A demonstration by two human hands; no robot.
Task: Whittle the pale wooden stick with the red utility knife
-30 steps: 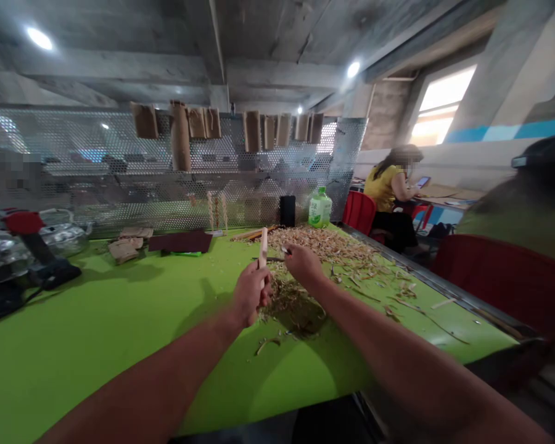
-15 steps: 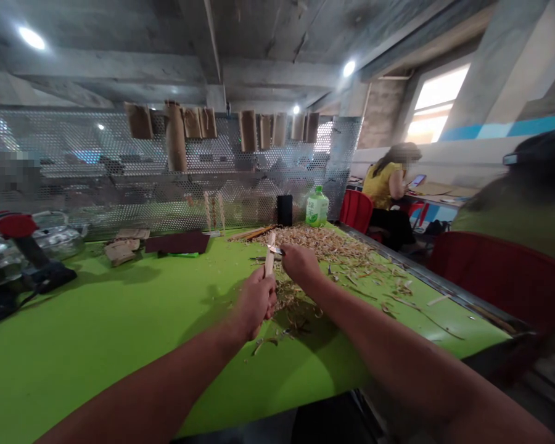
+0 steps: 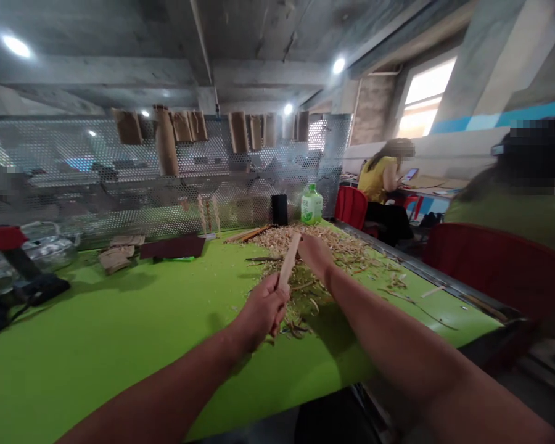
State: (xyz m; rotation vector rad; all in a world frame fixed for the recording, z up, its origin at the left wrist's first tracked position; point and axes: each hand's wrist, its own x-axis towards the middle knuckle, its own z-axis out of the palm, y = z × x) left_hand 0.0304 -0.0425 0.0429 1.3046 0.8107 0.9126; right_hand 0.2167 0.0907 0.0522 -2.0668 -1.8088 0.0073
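My left hand (image 3: 263, 308) is closed round the lower end of a pale wooden stick (image 3: 289, 260), which slants up and away from me. Right beside the stick's top end is my right hand (image 3: 316, 254), closed on the handle of a carving knife whose blade is now hidden behind the stick and my fingers. Below both hands and beyond them, curled wood shavings (image 3: 337, 243) are heaped on the green tabletop (image 3: 139, 333). A thin dark tool (image 3: 261, 259) lies just left of the stick.
At the back stand a green plastic bottle (image 3: 311, 205), a black box (image 3: 280, 209) and twisted wooden pieces (image 3: 209, 216). A dark red sheet (image 3: 172, 246) and a red-and-black power tool (image 3: 16, 262) lie leftward. People sit beyond the table's right edge, near red chairs (image 3: 490, 265).
The stick has tilted rightward and more of it shows. The knife blade, visible against it before, is now out of sight. Both hands sit slightly further right, and the view has shifted a little.
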